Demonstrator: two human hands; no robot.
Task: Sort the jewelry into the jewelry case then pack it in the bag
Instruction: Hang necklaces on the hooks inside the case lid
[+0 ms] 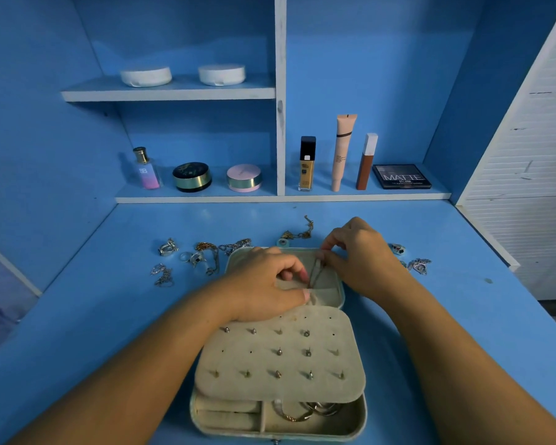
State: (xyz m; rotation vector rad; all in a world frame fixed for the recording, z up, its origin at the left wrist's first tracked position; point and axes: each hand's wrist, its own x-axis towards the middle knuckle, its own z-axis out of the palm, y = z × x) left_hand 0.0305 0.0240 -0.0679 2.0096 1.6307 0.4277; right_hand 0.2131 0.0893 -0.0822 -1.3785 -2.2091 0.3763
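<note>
Light: moderate, cool, blue-tinted, falling evenly from above, as I read it.
Shadows: soft, beneath the shelf (167,91) and left of the perfume bottle (146,170).
Edges: I see wide-angle bowing.
Focus: centre clear; loose jewelry (206,255) slightly soft.

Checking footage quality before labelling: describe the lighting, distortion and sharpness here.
Head view: dim, even, blue-tinted light, with only a faint shadow behind the perfume bottle; head view: wide-angle distortion splays the desk edges; the palette reads MATTE sharply, but the thin chain pinched by the left hand and right hand looks soft; no strong glare.
</note>
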